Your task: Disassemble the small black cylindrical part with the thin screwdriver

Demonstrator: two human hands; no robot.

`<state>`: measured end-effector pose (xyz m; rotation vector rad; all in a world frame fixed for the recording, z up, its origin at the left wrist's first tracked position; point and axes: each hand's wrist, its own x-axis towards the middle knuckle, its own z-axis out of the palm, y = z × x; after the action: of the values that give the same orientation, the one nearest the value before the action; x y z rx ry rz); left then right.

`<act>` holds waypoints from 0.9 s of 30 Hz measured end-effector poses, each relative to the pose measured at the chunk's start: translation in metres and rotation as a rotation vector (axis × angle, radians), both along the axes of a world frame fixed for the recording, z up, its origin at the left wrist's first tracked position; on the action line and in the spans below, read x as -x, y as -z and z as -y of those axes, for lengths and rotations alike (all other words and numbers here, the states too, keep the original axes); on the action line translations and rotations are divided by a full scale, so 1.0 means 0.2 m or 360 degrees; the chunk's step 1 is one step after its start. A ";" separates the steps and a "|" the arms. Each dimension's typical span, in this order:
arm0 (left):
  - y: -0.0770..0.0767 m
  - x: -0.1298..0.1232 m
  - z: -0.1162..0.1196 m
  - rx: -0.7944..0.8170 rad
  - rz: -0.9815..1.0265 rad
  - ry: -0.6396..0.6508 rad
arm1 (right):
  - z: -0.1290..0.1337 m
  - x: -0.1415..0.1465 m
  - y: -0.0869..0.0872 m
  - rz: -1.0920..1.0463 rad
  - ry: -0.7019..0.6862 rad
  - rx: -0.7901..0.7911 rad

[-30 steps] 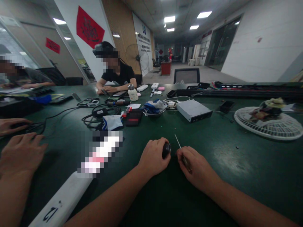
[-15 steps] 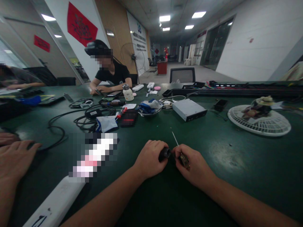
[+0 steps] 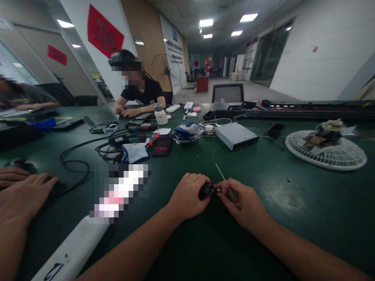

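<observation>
Bench view, left to right. At the far left edge, a neighbouring person's hand (image 3: 26, 191) lies on the dark green work mat (image 3: 258, 238), with that person's other hand (image 3: 11, 175) just behind it and a looped black cable (image 3: 74, 171) close by. Farther up the mat, a bundle of black cables (image 3: 117, 142) sits beside a white fabric pouch (image 3: 134, 153). Nearer you, a long white tube (image 3: 73, 249) runs up into a section too blurred to identify. Across the table, a seated person in a black shirt (image 3: 143, 93) has both hands at the far edge of the mat. Your left hand (image 3: 187, 197) is closed around a small black cylinder (image 3: 206, 191), which stands out from the grip toward the right. Your right hand (image 3: 241, 203) is clamped on a slim screwdriver (image 3: 234, 198), its thin shaft angling up and to the left. Your hands are close together, and the cylinder's end sits at your right fingers (image 3: 225, 187), though contact is hard to confirm. Beyond them lies a grey metal drive enclosure (image 3: 236, 136). At the far right, a round white fan guard (image 3: 325, 156) lies flat on the mat.
</observation>
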<state>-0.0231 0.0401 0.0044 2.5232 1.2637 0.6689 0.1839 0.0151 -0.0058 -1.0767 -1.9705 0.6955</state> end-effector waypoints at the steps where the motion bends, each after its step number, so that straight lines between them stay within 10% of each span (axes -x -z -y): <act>1: 0.00 0.00 0.00 -0.0001 0.0002 -0.0006 | 0.00 0.00 0.00 -0.0031 0.0004 0.0024; 27: 0.00 0.00 0.01 -0.0122 0.0026 0.0300 | 0.02 0.01 -0.02 -0.0213 0.0013 -0.0042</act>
<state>-0.0240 0.0391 0.0035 2.6499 0.9961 0.7047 0.1821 0.0105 -0.0012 -0.9960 -1.8554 0.7167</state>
